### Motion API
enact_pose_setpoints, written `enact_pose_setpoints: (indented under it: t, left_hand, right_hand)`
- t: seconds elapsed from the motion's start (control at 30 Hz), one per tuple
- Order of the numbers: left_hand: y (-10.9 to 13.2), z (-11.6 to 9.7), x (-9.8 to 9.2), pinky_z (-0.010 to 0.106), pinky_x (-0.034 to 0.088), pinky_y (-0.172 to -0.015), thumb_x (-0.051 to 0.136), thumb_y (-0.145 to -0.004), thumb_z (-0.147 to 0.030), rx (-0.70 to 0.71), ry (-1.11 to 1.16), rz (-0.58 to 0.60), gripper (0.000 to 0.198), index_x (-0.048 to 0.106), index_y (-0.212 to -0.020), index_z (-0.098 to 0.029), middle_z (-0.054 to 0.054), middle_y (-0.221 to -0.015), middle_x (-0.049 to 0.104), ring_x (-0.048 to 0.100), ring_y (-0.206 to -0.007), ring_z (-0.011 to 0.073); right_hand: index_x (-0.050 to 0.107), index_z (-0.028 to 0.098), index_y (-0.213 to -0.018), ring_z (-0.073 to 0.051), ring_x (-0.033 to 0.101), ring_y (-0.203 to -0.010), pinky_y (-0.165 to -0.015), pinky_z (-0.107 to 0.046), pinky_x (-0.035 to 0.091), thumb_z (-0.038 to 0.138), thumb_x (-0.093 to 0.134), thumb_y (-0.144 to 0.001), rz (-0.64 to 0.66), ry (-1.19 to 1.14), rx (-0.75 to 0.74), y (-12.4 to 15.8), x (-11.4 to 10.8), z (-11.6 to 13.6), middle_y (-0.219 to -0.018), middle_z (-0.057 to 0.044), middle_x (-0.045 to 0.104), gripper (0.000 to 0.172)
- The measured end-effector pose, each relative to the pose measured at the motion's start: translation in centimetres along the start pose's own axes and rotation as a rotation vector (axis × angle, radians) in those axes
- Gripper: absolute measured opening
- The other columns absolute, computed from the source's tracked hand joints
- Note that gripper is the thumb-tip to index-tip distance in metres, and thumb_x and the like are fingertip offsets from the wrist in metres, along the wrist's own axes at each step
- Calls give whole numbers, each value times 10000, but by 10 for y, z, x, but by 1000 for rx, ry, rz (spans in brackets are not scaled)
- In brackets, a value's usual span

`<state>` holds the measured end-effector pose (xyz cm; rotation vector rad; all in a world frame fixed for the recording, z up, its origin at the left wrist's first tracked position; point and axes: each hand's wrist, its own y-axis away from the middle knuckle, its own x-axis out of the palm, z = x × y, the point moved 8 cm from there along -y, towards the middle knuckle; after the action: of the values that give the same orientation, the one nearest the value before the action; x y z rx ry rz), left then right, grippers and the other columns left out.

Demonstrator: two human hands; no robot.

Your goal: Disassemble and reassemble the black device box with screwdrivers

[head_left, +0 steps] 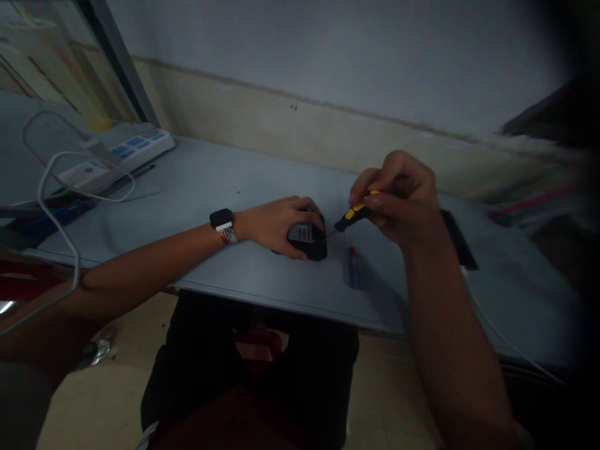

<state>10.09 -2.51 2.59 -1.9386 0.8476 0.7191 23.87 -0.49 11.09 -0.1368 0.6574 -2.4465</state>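
My left hand (274, 224) is wrapped over a small black device (319, 251) lying on the table, with a greyish patch on its upper face. Its fingers curl around the far and near sides and partly cover it. In my right hand (405, 203) is a screwdriver (350, 217) with a black and yellow handle, pinched between thumb and fingers. The thin shaft slants down left to the device's right edge; whether the tip touches is too dim to tell. Just below the screwdriver lies a small blue tube with a red end (355, 272).
A white power strip (135, 153) with blue sockets sits at the left back, and a white cable (44, 181) loops near my left arm. A flat black object (457, 240) lies behind my right forearm. The wall (281, 119) borders the table's far edge.
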Motion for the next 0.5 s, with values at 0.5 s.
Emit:
enact_pose_setpoints:
  t: [0.5]
  left_hand:
    - [-1,0,0,538,544,-1118,916,-787,-446,-20,16,2,612,712,-1316,-217,186,-1375,663,667,-1250,349]
  right_hand:
    - [797,199,-785,-42,482,-425,-334,-212,302,305,928,-820,12,8,50,3,-3,2,-954,-67,842,173]
